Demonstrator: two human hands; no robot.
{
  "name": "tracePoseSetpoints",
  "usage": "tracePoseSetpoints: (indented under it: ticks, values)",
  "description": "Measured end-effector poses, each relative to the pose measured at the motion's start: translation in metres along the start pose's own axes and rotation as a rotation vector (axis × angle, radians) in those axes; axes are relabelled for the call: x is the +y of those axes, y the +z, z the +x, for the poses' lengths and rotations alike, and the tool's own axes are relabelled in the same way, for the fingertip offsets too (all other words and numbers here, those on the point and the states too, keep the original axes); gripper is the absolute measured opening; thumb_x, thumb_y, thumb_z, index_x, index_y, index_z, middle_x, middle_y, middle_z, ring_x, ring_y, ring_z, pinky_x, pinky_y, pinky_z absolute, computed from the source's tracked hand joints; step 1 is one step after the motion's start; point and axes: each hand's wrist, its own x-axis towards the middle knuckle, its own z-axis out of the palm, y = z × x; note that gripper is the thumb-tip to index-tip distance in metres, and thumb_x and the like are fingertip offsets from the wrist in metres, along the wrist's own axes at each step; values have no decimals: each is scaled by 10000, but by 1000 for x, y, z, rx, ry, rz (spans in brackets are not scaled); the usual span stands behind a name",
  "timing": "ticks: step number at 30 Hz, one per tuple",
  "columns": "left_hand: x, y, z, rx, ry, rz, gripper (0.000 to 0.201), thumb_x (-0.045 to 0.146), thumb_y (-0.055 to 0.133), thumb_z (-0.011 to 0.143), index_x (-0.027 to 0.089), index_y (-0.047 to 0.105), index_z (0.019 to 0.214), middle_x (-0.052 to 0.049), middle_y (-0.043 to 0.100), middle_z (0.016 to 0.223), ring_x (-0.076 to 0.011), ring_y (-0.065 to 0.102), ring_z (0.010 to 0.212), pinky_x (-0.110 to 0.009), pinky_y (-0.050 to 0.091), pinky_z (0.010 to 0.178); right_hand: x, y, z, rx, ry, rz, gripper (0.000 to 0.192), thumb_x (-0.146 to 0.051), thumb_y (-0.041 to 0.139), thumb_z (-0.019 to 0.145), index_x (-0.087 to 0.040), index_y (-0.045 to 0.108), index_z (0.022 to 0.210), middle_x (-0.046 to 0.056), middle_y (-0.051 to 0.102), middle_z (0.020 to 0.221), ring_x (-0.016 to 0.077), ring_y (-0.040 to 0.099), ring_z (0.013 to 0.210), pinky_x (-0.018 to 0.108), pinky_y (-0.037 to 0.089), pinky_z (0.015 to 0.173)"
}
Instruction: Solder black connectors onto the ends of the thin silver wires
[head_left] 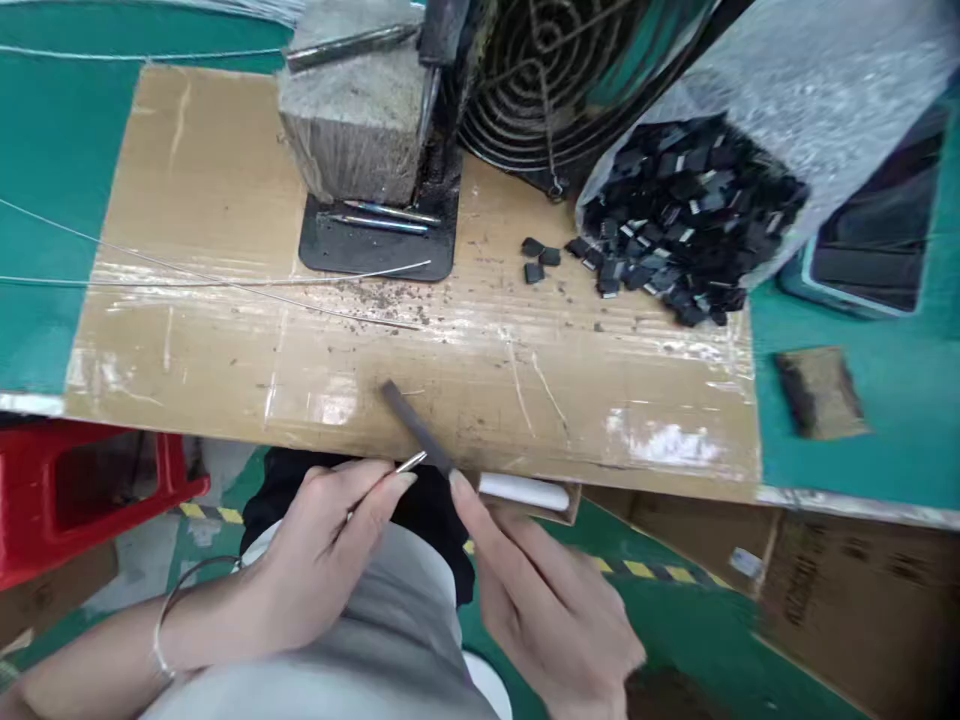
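Nearest me, both hands sit just below the bench edge: my left hand (330, 545) pinches a thin silvery metal pin (405, 465), my right hand (540, 590) pinches a dark flat slender file (416, 428) whose far end lies on the taped cardboard-covered bench (225, 200). I judge both light, stiff, slippery, best gripped near their ends. No legible writing anywhere.

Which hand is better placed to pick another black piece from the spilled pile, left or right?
Right, probably. The black pieces lie at the cardboard's far right, on the right hand's side. The left hand pinches a thin metal rod and would have to reach across.
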Motion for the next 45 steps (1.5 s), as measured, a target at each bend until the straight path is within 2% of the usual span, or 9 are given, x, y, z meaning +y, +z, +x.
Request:
tracePoseSetpoints:
  ticks: [6, 9, 11, 14, 18, 25, 31, 38, 45]
  values:
    - [-6, 2, -2, 49, 81, 56, 398, 195, 406, 1076, 213, 415, 679, 81, 402, 582, -96, 383, 530, -249, 309, 549, 0, -16, -21, -87, 17, 30, 701, 68, 475, 953, -157, 391, 1611, 24, 770, 797, 119, 682, 635, 252, 510, 664]
    - [-5, 1, -3, 48, 89, 70, 392, 204, 411, 1075, 212, 416, 683, 78, 409, 594, -97, 375, 536, -252, 308, 554, 1, -11, -17, -41, 0, 2, 687, 53, 493, 957, -168, 414, 1603, 16, 766, 787, 118, 682, 640, 244, 522, 677]
    - [-5, 0, -4, 43, 57, 53, 405, 226, 410, 1081, 212, 416, 676, 81, 386, 579, -96, 357, 524, -254, 306, 548, 2, -8, -12, -2, -7, -2, 681, 34, 496, 974, -190, 399, 1610, 5, 767, 797, 111, 681, 649, 228, 525, 692]
    - [-4, -1, -4, 6, -29, -31, 446, 297, 392, 1100, 214, 405, 662, 83, 351, 556, -95, 335, 507, -252, 299, 525, 0, -9, -12, -49, -4, 17, 692, 44, 480, 972, -184, 376, 1617, 10, 766, 811, 111, 676, 648, 229, 519, 692]
    - [-4, -3, -3, -62, -104, -138, 479, 366, 384, 1102, 216, 398, 647, 76, 365, 554, -96, 336, 509, -249, 291, 493, -3, -14, -18, -22, 12, 19, 683, 71, 507, 945, -158, 442, 1585, 15, 752, 770, 113, 656, 618, 244, 502, 660]
    - [-5, -1, -3, 61, 44, 16, 427, 238, 442, 1074, 203, 404, 650, 83, 359, 568, -85, 324, 513, -240, 292, 520, -2, -6, -14, -22, -3, 6, 665, 48, 480, 972, -181, 429, 1594, 12, 755, 796, 109, 663, 654, 223, 526, 700]
    - [-7, 1, -3, 74, 119, 90, 392, 196, 443, 1064, 203, 407, 674, 72, 414, 596, -93, 359, 550, -239, 300, 539, -3, -7, -17, -11, 14, 19, 667, 66, 471, 960, -180, 453, 1580, 13, 747, 780, 107, 666, 665, 217, 530, 736]
    - [-4, -3, -3, -8, -31, -45, 462, 311, 414, 1088, 205, 396, 639, 80, 335, 562, -87, 308, 510, -250, 267, 500, -3, -10, -17, -23, 22, 27, 664, 57, 510, 956, -167, 458, 1580, 23, 761, 802, 109, 667, 627, 220, 534, 696]
    - [0, -5, 0, -28, -95, -133, 476, 349, 422, 1061, 210, 398, 606, 68, 366, 544, -94, 313, 508, -259, 262, 484, -2, -6, -11, 5, 20, 1, 663, 23, 509, 989, -216, 416, 1600, -4, 767, 793, 94, 672, 626, 193, 542, 731]
